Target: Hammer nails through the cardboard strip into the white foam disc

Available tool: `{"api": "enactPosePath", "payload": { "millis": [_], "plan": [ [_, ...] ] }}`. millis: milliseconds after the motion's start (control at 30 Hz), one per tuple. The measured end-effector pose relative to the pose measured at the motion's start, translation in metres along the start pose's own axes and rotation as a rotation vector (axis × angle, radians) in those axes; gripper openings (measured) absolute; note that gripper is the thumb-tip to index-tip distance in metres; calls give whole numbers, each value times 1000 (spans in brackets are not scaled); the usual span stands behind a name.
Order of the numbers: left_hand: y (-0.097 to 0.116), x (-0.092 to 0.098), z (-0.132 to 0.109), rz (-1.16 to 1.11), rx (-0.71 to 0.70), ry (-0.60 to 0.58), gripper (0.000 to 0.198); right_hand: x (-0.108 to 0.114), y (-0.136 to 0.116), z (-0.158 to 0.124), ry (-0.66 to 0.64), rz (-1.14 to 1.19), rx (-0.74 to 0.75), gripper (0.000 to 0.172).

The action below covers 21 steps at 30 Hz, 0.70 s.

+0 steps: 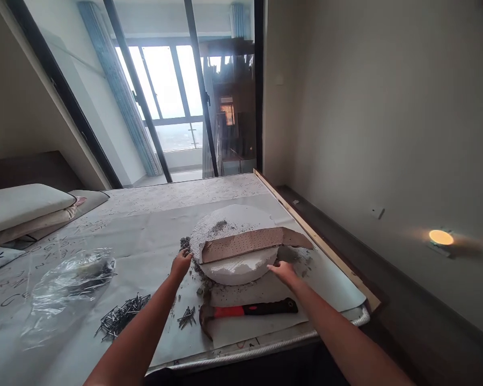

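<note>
A thick white round block [241, 273] lies on the sheet-covered bed, its top strewn with grey grit. Across it rests a brown cardboard strip [245, 242] dotted with small holes. My left hand [182, 265] has its fingers closed at the block's left edge, beside crumbly grey debris [203, 276]. At the front right edge, my right hand [284, 272] also grips the block, the fingertips partly hidden. Closer to me lies a claw hammer [245, 310] with a red and black handle. A few nails [187, 317] are left of its head.
A larger heap of nails [123, 315] and a clear plastic bag [70, 289] lie on the left. Folded bedding [28, 212] sits farther back. A wooden board [317, 236] runs along the bed's right side, near the wall with a lit lamp [441, 237]. Glass doors stand behind.
</note>
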<state>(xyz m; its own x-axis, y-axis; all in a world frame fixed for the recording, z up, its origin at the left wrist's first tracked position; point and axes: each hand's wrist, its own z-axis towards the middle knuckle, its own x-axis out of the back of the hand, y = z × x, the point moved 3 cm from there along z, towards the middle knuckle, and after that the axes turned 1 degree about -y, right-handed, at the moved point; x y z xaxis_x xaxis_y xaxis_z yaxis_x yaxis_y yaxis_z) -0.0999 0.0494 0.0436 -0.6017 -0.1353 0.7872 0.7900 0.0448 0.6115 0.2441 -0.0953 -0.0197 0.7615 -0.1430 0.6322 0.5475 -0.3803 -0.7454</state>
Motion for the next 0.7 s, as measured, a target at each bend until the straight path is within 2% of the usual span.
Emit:
{"api": "enactPosePath", "payload": {
  "millis": [67, 100, 200, 300, 367, 433, 533, 700],
  "plan": [
    [7, -5, 10, 41, -19, -31, 41, -17, -4, -20, -112, -219, 117, 18],
    [7, -9, 12, 57, -36, -46, 42, -26, -6, -32, -158, -308, 192, 20],
    [4, -18, 15, 119, -85, -69, 45, -52, -14, -60, -286, -525, 367, 39],
    [1, -20, 24, 203, -121, -59, 43, -68, -21, -67, -349, -673, 455, 51],
    [5, -16, 38, 257, -159, -56, 43, -73, -26, -64, -350, -735, 456, 55],
    [15, -11, 55, 304, -201, -78, 43, -75, -33, -61, -339, -762, 427, 55],
    [34, -7, 81, 372, -254, -146, 44, -67, -45, -67, -316, -749, 410, 46],
    [54, -10, 122, 447, -290, -223, 48, -33, -47, -101, -212, -678, 371, 34]
  ]
}}
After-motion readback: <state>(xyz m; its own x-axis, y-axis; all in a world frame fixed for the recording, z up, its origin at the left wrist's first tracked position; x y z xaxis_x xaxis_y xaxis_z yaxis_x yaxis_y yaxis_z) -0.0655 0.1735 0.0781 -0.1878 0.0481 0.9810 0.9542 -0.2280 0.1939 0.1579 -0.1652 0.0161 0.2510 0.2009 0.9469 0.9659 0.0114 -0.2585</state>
